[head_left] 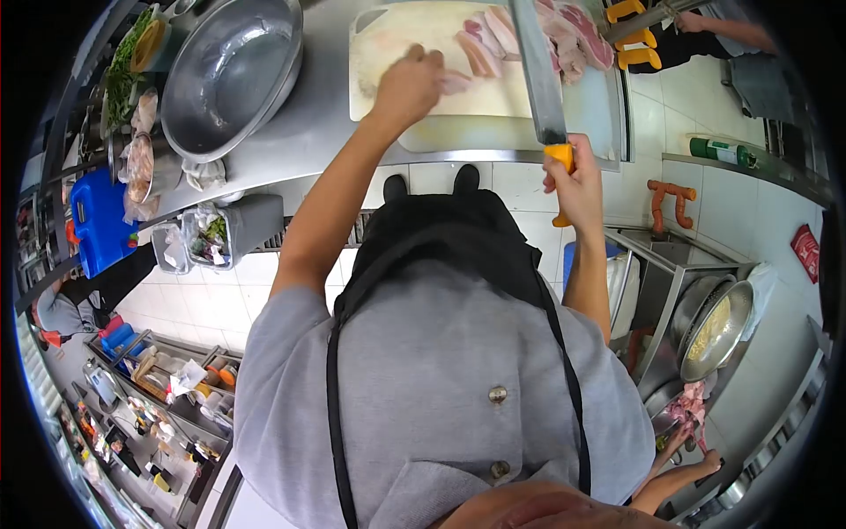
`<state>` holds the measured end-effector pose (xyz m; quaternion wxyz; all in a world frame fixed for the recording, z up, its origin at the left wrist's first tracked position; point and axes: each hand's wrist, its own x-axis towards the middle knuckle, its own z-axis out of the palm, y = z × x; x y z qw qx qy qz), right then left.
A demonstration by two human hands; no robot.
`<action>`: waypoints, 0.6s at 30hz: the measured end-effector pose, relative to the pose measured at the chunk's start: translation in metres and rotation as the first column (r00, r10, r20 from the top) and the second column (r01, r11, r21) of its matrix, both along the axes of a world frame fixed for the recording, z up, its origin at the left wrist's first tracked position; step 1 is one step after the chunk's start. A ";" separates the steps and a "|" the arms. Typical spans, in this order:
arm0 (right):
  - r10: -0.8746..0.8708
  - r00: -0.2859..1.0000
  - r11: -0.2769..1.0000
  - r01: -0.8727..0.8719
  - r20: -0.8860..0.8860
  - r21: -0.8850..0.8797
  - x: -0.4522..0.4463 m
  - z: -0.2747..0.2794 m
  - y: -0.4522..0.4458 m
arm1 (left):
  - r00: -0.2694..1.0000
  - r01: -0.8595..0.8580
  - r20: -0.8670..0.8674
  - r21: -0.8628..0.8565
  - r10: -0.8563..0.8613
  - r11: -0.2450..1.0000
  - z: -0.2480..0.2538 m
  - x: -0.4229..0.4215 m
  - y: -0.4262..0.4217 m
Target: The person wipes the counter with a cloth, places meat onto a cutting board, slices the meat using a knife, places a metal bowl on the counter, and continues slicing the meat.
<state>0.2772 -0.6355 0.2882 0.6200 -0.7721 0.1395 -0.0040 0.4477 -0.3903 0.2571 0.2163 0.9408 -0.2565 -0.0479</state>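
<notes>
My right hand is wrapped around the yellow handle of a large knife. Its long, wide blade points away from me, over the right part of a white cutting board. On the board's left half, my left hand has its fingers curled against a small pale piece of meat; motion blurs them slightly. Thick slices of pink, fatty raw meat lie between that hand and the blade. Beyond the blade, more raw meat is piled at the right.
A big metal bowl stands left of the board on the steel counter. Below the counter edge is a grey bin with scraps. Yellow handles stick out at the far right. Other people work at both sides and lower right.
</notes>
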 end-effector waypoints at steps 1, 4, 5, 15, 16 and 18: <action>-0.007 1.000 1.000 0.007 -0.005 0.000 0.006 -0.002 0.003 | 0.981 -0.094 0.160 -0.087 0.107 0.992 0.002 -0.003 0.010; 0.093 0.985 0.991 -0.105 -0.149 -0.079 0.018 0.008 0.019 | 0.945 0.096 0.307 0.069 -0.113 0.993 -0.021 -0.009 0.033; 0.120 0.981 0.957 -0.156 -0.154 -0.246 0.023 0.012 0.030 | 0.922 0.183 0.342 0.030 -0.182 0.983 -0.032 -0.016 0.043; 0.225 0.907 0.698 -0.405 -0.357 -0.590 0.035 -0.013 0.025 | 0.996 0.037 0.086 -0.082 -0.030 0.996 -0.056 0.004 0.023; 0.194 0.824 0.766 -0.466 -0.532 -0.442 0.038 -0.006 0.025 | 0.979 0.180 0.122 -0.142 -0.164 0.973 -0.060 0.014 0.023; 0.201 0.843 0.761 -0.455 -0.500 -0.462 0.033 -0.011 0.024 | 0.943 0.319 0.164 -0.203 -0.289 0.926 -0.048 0.016 0.027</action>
